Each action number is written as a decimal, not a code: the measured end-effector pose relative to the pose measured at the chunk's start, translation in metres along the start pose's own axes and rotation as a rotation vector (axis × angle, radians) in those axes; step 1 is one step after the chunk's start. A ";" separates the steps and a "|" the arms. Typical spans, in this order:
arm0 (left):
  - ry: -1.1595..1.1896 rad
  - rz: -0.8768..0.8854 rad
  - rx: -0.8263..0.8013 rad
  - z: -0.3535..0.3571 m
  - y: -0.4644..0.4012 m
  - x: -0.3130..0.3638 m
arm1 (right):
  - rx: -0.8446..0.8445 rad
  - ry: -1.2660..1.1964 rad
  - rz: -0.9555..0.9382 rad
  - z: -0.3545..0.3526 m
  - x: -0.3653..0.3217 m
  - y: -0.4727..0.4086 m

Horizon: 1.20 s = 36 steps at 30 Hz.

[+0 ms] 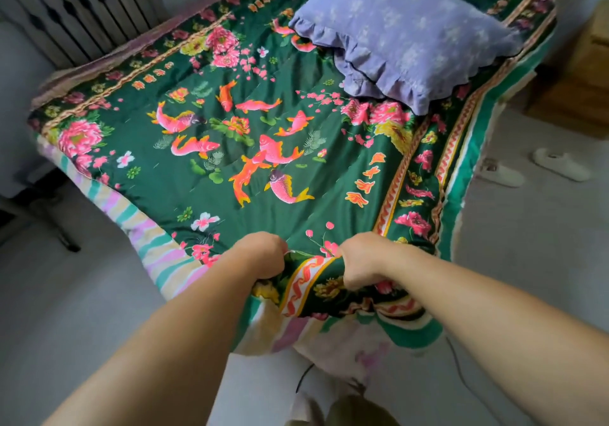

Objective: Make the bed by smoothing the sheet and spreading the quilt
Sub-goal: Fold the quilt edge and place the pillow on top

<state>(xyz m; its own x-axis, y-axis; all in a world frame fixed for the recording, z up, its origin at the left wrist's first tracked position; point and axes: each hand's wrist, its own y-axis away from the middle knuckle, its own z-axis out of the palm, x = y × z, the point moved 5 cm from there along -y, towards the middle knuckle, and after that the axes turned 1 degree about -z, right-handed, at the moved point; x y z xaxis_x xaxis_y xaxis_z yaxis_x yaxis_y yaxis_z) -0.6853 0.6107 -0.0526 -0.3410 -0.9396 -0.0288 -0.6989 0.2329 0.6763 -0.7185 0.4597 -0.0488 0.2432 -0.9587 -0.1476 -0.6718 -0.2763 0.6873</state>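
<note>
While both fists bunch the near edge of the quilt at the foot of the bed, the person's left hand and right hand sit close together, fingers curled tight into the fabric on either side of an orange-and-white border stripe. The green quilt, printed with pink fish and peonies, lies spread across the bed, running away from the hands toward the lilac frilled pillow at the far end; its long axis points from the hands to that pillow, skewed slightly to the right of them. A striped sheet shows beneath, left of the left hand and hanging below both wrists.

The risk lies in the narrow grip: a pull from two points so near each other would likely drag the middle toward the person and ruck the corners, leaving the quilt crooked. A hard tug could also shift the pillow, which rests on the quilt's far end. Whether the sheet underneath is smooth cannot be judged, since the quilt covers most of it.
</note>
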 end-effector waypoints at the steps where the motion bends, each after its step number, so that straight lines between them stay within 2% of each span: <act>1: 0.018 -0.003 -0.001 0.000 -0.003 -0.001 | 0.008 -0.025 0.006 0.000 0.002 -0.001; 4: 0.047 -0.010 -0.050 0.015 -0.007 -0.005 | -0.026 -0.108 0.026 0.010 0.007 -0.006; 8: 0.080 0.024 -0.150 0.058 -0.005 -0.005 | -0.189 -0.370 0.109 0.056 0.015 -0.010; 13: 0.189 0.074 -0.152 0.070 0.000 0.007 | -0.172 -0.258 0.178 0.075 0.031 0.005; 17: 0.222 0.119 -0.140 0.053 0.003 0.024 | -0.198 -0.272 0.219 0.073 0.046 0.019; 28: 0.254 0.175 -0.061 -0.026 -0.029 0.096 | -0.025 -0.301 0.146 0.014 0.095 0.031; 36: 0.290 0.090 -0.047 -0.070 -0.066 0.195 | -0.053 -0.317 0.053 -0.003 0.208 0.048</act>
<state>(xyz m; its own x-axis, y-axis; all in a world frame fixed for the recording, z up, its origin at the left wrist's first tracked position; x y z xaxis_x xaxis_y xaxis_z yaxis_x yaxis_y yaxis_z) -0.6622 0.3942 -0.0514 -0.2016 -0.9498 0.2394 -0.6417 0.3127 0.7003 -0.6978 0.2472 -0.0441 -0.0268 -0.9475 -0.3185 -0.6385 -0.2290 0.7348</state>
